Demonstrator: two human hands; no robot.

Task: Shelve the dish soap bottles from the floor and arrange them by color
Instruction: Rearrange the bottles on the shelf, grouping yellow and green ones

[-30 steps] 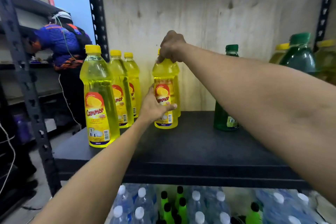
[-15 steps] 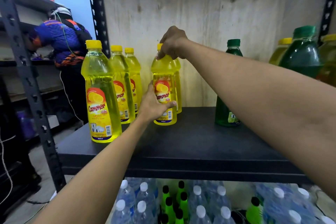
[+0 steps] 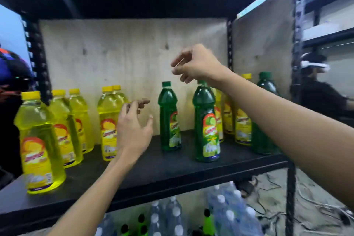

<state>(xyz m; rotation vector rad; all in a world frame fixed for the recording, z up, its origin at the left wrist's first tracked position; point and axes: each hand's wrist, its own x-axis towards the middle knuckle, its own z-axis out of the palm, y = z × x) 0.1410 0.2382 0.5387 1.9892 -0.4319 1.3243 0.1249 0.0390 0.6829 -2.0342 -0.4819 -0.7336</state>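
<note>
Head view: yellow dish soap bottles (image 3: pixel 39 143) stand upright along the left of the black shelf (image 3: pixel 172 166). Two green bottles (image 3: pixel 206 126) stand mid-shelf, with yellow and green ones mixed at the right end. The left hand (image 3: pixel 134 134) hovers just beside a yellow pair, fingers (image 3: pixel 132 106) spread and released. The right hand (image 3: pixel 198 65) hangs above the green caps, its fingers loosely curled, grasping nothing.

The left hand (image 3: pixel 132 132) and right hand (image 3: pixel 199 65) are seen bare; the left forearm (image 3: pixel 92 193) and right forearm (image 3: pixel 287 119) are likewise uncovered.
</note>
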